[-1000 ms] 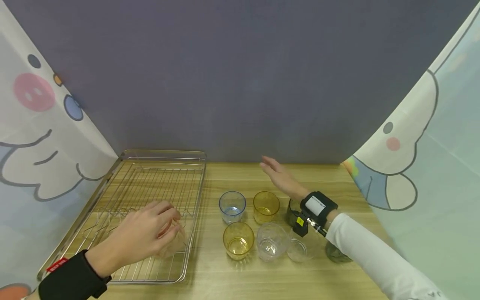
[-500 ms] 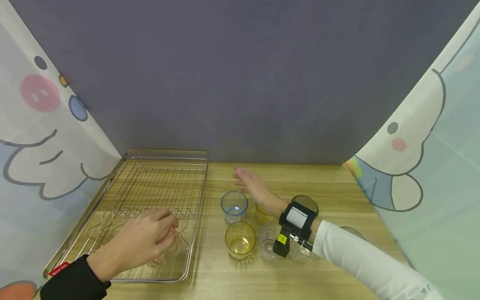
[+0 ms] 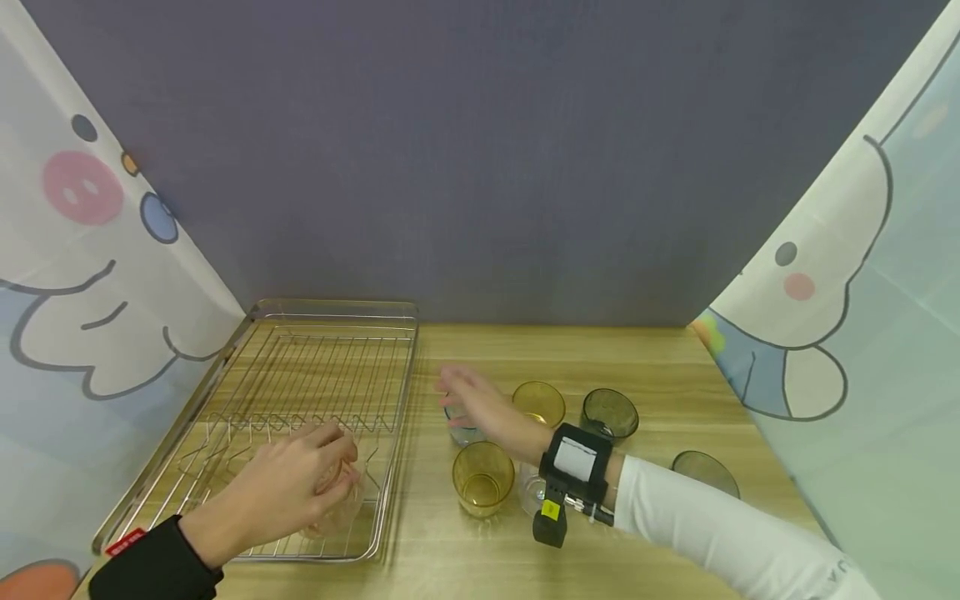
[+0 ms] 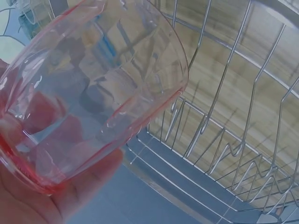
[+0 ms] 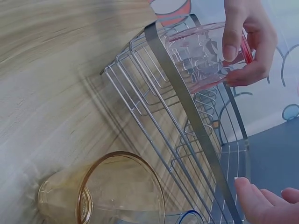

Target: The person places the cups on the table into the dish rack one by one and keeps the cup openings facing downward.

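My left hand grips a clear pink-tinted drinking glass by its base end, fingers and thumb around it. The glass is upside down, its rim toward the wires at the near right part of a metal dish rack. My right hand reaches across the glasses, fingers extended over a blue-rimmed glass, which they partly cover. In the right wrist view the fingertips stand above the blue rim with nothing between them. Just nearer than the blue-rimmed glass stands an amber glass.
A second amber glass, a smoky dark glass and a greenish-grey glass stand to the right. A clear glass is partly hidden under my right wrist. A dark grey wall rises behind the wooden table.
My right hand has swept left and slightly down from behind the amber glass to over the blue-rimmed glass. The left hand with the pink glass has barely moved.
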